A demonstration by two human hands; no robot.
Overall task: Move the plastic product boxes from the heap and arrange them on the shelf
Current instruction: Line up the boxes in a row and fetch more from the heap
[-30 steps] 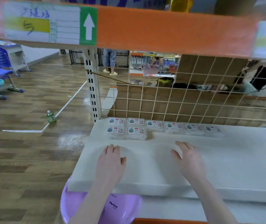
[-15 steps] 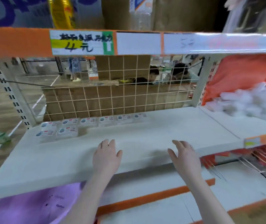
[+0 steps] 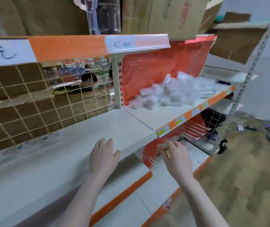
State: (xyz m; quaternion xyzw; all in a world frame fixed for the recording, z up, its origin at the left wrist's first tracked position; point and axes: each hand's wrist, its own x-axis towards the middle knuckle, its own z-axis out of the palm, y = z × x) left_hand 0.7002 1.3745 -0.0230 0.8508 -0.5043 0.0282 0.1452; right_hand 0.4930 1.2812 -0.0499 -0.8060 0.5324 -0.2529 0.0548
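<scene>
- Both our hands are empty. The left hand (image 3: 104,157) hovers over the front edge of the shelf (image 3: 75,154), with the fingers straight and close together.
- The right hand (image 3: 177,158) hangs in front of the shelf, a little under its edge, at about 3 o'clock from the left hand. Its fingers are spread wide and hold nothing.
- The heap of plastic product boxes (image 3: 172,92) lies on the neighbouring shelf section, at about 1 o'clock from our hands and well apart from them, in front of an orange backing (image 3: 160,63).
- Some arranged boxes (image 3: 21,145) stand in a row along the back of the shelf, at about 10 o'clock, near the wire grid (image 3: 24,102). They are blurred, so we cannot count them.
- We judge that the task is in an early part: one short row is made, most of the shelf is bare, and the heap looks large.
- What is left, we think, is to reach for the heap, take boxes and continue the rows.
</scene>
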